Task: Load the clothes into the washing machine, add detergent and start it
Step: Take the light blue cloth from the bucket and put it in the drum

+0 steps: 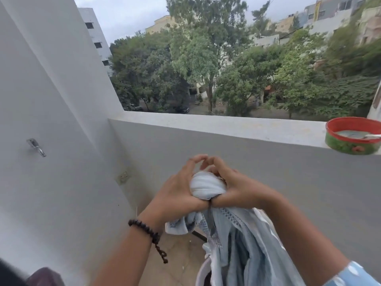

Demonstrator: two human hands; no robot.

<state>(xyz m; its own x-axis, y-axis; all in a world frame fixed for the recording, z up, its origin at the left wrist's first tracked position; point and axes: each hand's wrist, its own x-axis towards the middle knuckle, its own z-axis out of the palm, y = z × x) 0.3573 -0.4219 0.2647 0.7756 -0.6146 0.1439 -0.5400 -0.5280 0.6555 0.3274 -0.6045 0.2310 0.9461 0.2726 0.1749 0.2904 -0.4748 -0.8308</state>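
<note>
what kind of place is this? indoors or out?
Likely an upper-floor balcony of a home, open to the air. A waist-high parapet wall looks down on treetops and a street. Both hands, left hand and right hand, grip a bunched pale blue cloth.

Grey balcony walls [51, 100], parapet ledge [206, 122], trees [206, 65] and buildings [329, 15] under overcast daylight.

You are on the balcony of an upper-floor home. A grey plastered parapet wall [226, 129] crosses the middle of the frame. Above it are tall green trees [206, 58], a street below, and apartment buildings [329, 15] at the upper right.
</note>
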